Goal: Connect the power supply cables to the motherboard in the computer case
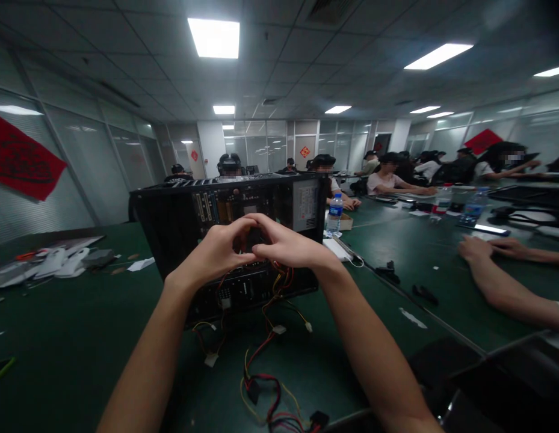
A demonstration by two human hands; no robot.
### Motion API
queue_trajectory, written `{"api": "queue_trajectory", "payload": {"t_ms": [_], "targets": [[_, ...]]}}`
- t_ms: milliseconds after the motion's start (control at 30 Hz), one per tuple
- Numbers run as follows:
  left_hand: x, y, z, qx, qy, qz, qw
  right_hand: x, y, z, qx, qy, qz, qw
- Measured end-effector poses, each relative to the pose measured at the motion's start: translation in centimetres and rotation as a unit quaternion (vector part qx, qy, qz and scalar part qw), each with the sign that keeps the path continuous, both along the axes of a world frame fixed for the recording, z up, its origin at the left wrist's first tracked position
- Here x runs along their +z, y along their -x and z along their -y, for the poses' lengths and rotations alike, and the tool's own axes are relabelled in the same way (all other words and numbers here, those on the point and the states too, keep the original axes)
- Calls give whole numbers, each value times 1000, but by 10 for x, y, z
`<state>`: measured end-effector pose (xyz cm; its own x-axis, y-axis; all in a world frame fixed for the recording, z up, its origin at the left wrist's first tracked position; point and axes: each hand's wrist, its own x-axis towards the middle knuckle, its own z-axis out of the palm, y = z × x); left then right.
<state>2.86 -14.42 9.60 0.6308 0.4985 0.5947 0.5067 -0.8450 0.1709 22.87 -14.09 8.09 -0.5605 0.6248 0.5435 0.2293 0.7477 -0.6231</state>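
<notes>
A black computer case [171,240] stands on the green table with its side off, showing the motherboard and a power supply [306,204] inside. In front of it my left hand [216,246] and my right hand [283,240] meet at the fingertips and thumbs, curved into a ring. Each thumb is spread from its fingers, and nothing shows in either hand. Below my hands, loose power cables [261,379] with white and black connectors trail out of the case onto the table.
Plastic bags and scraps [67,261] lie at left. A water bottle [335,213] and small box [346,222] stand right of the case. Another person's arms [500,276] rest at far right near a phone [490,229]. Several people sit farther back.
</notes>
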Motion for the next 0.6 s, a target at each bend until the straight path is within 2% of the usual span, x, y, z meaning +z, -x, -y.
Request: {"api": "queue_trajectory", "payload": {"t_ms": [233,433,600], "targets": [[-2,2,-3,7,-26,-13,1000,0,-4,-7,-2,14,-40,999],[-1,4,-7,6,-33,-3,999,5,-10,-3,-50,38,-40,997],[0,7,-9,-32,-14,-3,999,4,-5,-1,4,61,-47,997]]}}
